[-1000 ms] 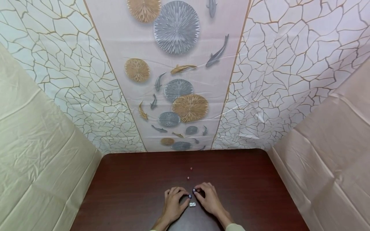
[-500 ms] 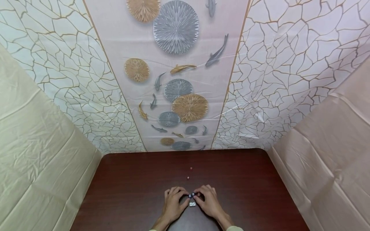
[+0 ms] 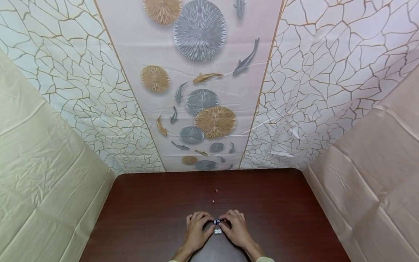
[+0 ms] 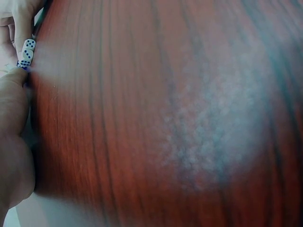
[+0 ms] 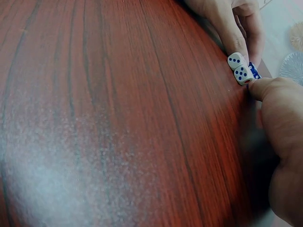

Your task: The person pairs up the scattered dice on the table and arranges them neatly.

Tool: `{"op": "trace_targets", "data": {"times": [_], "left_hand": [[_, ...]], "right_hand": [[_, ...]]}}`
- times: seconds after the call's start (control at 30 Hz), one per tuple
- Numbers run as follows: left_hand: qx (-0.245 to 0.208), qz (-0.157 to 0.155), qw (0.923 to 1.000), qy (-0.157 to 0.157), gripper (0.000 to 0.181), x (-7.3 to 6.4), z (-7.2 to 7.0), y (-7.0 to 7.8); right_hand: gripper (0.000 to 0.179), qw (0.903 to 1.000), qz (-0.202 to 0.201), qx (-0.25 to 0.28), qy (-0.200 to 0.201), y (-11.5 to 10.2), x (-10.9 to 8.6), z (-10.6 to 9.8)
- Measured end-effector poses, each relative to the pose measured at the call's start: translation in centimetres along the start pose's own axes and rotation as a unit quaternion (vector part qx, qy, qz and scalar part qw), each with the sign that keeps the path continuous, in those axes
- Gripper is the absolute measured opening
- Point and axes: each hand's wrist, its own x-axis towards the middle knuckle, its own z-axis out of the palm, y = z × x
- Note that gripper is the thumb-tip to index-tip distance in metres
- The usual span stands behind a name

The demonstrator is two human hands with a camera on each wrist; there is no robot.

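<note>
Two dark blue dice with white pips meet side by side between my hands in the head view. My left hand [image 3: 196, 230] pinches the left blue die [image 3: 214, 222] with thumb and index finger. From the other side, my right hand [image 3: 237, 227] grips the right blue die [image 3: 218, 221] the same way. Just nearer to me lies a touching pair of white dice [image 3: 218, 231] with dark pips. In the right wrist view those white dice [image 5: 241, 71] partly hide a blue die [image 5: 254, 71]. The left wrist view catches a blue die [image 4: 23, 63] by my left thumb.
Two small red dice sit farther off on the dark wooden table [image 3: 147, 203]: a nearer one [image 3: 213, 201] and a farther one [image 3: 216, 190]. A patterned cloth [image 3: 209, 153] hangs behind the table, with plain beige cloth [image 3: 49, 182] along the sides.
My right hand has brought its blue die left and slightly toward me, closing the gap to the left blue die. My left hand and the white and red dice have stayed put.
</note>
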Motion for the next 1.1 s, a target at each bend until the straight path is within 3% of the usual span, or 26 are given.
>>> {"op": "trace_targets", "data": {"times": [0.7, 1.1], "left_hand": [[0.000, 0.005, 1.0000, 0.008, 0.023, -0.05, -0.04, 0.15], [0.002, 0.001, 1.0000, -0.002, 0.023, 0.03, -0.10, 0.22]], "right_hand": [[0.020, 0.9977, 0.045, 0.007, -0.050, 0.13, -0.03, -0.35], [0.022, 0.9993, 0.021, 0.001, -0.032, 0.40, -0.18, -0.16]]}}
